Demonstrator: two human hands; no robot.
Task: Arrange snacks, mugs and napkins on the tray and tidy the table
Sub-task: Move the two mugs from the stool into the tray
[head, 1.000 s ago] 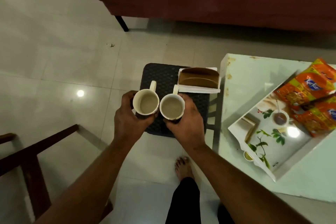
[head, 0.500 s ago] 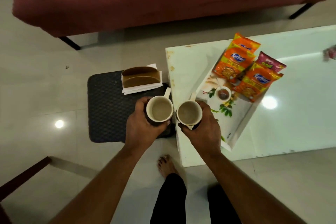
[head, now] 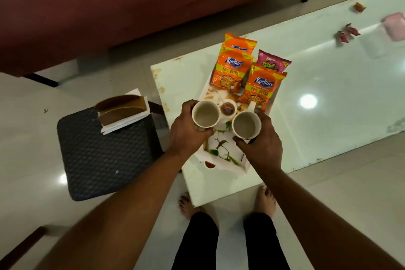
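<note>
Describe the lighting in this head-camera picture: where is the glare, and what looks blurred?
Head view: dim, warm light; a round glare spot on the glossy table, a fainter one on the floor tiles; the pink object at the right edge is smeared, while the Kurkure packets read sharply.

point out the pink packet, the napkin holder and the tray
pink packet [head: 273, 62], head view, on its printed front
napkin holder [head: 122, 113], head view, on its brown front wall
tray [head: 223, 165], head view, on its near rim
</note>
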